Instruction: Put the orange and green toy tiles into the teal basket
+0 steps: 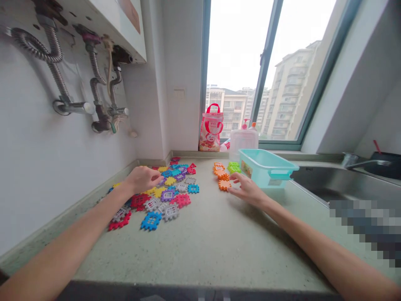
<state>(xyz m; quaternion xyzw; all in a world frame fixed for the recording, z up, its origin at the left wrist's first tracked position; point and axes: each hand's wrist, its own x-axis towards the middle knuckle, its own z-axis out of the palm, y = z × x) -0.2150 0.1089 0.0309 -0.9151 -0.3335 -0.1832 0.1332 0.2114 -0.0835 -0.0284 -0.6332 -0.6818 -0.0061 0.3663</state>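
Note:
My left hand (142, 179) is over a spread heap of plastic building tiles with toothed edges, fingers curled together. Whether something is pinched in it I cannot make out. Around and in front of it lie a blue tile (151, 220), a purple tile (168, 195), a pink tile (181, 200), a yellow tile (170, 181) and several grey and red ones. My right hand (247, 191) is open, thumb and fingers apart, its tips beside an orange tile (224, 185). That tile is the nearest in a row of orange tiles. Behind the hand sit bright green tiles (234, 167).
A turquoise plastic bin (266, 165) stands behind my right hand, close to the steel sink (313, 179) with its faucet (351, 161). A pink-red bag (210, 133) and a clear jug (242, 142) are by the window. Pipes (56, 75) hang on the left wall above the counter (200, 251).

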